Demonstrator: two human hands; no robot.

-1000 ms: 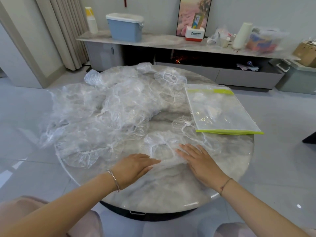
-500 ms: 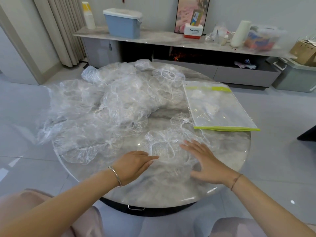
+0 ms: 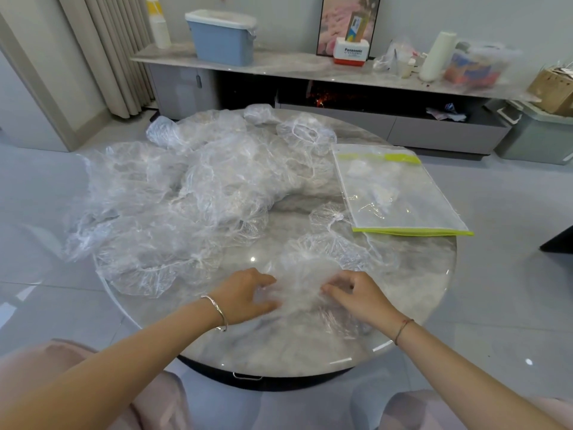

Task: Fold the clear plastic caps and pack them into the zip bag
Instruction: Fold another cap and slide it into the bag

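A clear plastic cap [image 3: 302, 268] lies spread on the round marble table [image 3: 412, 274] near the front edge. My left hand [image 3: 248, 294] grips its left side with curled fingers. My right hand [image 3: 356, 294] pinches its right side, fingers curled into the film. A big heap of several more clear caps [image 3: 186, 193] covers the table's left and back. The zip bag [image 3: 397, 193], clear with a lime-green zipper and edge, lies flat at the right with a few folded pieces inside.
One small crumpled cap [image 3: 325, 214] sits just left of the bag. Behind the table runs a low console [image 3: 279, 66] carrying a blue bin [image 3: 220, 38], a roll and boxes. Grey tiled floor surrounds the table; my knees are below its front edge.
Both hands were flat on the cap with straight fingers. They have drawn back toward me and curled, gathering the cap's film between them.
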